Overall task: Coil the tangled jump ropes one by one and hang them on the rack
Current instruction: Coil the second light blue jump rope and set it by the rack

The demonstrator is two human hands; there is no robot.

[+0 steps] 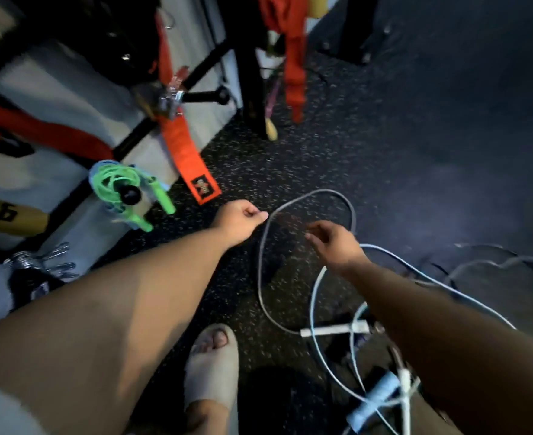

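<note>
So from where I'm standing, the left hand [240, 219] has its fingers curled and is pinching the grey rope [260, 271] right at the start of a big loop hanging in the air. The right hand [337, 243] is just beside the far side of that loop, fingers loose and spread, and as far as I can tell it holds nothing. If it were me, I'd run that free hand down the cord to feed even loops into the pinching hand. I'd also shake the grey one clear of the light blue rope [315, 309] first, since the two cross near the white handle [331, 331] and will probably snag. The rest of the tangle sits on the floor [290, 152], near and to the right, with a light blue handle [375, 400] closest to us. On the left, a green rope [111, 183] is already coiled over a peg [130, 194] of the black rack [249, 89], so that's the model to copy. The floor is dark speckled rubber and the room is pretty dim. There's an orange strap [196, 171] and red bands [293, 58] dangling off the rack, a white wall [55, 98] behind it, and a sandalled foot [211, 365] close to the ropes, which is a trip hazard.
</note>
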